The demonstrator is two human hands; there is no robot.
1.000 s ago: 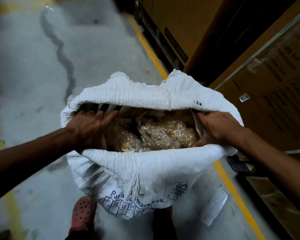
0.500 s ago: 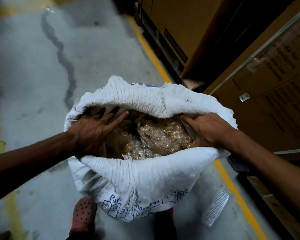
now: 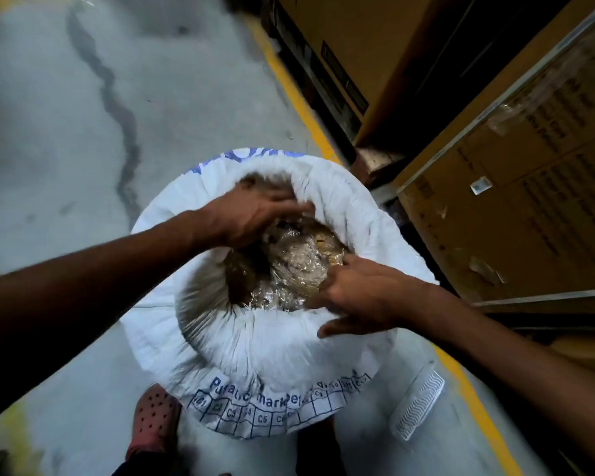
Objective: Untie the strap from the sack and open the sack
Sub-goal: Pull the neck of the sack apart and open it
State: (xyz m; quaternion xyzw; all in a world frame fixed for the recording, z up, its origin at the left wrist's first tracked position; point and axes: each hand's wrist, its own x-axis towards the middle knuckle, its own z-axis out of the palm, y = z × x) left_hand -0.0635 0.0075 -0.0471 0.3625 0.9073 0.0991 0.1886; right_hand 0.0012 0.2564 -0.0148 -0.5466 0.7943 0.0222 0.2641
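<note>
A white woven sack (image 3: 279, 359) with blue print stands on the floor in front of me, its mouth wide open and the rim rolled outward. Inside lie clear plastic-wrapped brownish bundles (image 3: 289, 266). My left hand (image 3: 251, 218) reaches across to the far side of the mouth, its blurred fingers curled against the folded rim. My right hand (image 3: 358, 297) is at the near right rim, fingers inside and thumb outside, pinching the fabric. I see no strap around the sack.
Large cardboard boxes (image 3: 529, 201) stand close on the right behind a yellow floor line (image 3: 296, 97). A white ribbed strip (image 3: 419, 405) lies on the grey concrete by the sack. My red perforated shoe (image 3: 155, 420) is below the sack.
The rim has been pushed down and outward, making the mouth rounder. My left hand moved from the left rim to the far side. My right hand shifted down to the near right rim.
</note>
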